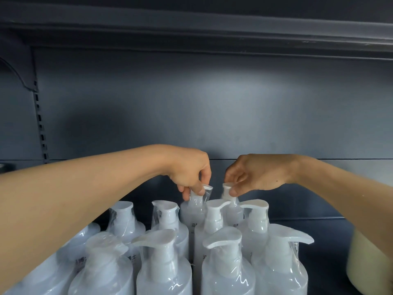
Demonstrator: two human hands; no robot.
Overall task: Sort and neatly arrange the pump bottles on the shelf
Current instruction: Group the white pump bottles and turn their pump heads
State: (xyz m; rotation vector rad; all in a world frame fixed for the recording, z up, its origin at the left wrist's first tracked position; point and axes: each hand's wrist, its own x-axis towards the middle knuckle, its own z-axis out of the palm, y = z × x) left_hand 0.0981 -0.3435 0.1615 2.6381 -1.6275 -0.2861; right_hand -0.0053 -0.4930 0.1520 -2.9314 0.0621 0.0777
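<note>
Several white pump bottles wrapped in clear plastic stand in rows on a dark shelf point(308, 226). My left hand point(189, 171) reaches over them and pinches the wrapped pump head of a back-row bottle point(192, 211). My right hand point(255, 173) pinches the pump head of the neighbouring back-row bottle point(234, 213). Both bottles stand upright, close together, partly hidden by the pump bottle in front point(212, 220). Nearer rows hold more bottles, among them a front bottle point(163, 271) and another to its right point(225, 271).
A cream-coloured bottle point(365, 265) stands at the right edge on the shelf. The dark back panel point(212, 107) rises behind the bottles, with a slotted upright point(40, 122) at the left and an upper shelf edge point(212, 28) above.
</note>
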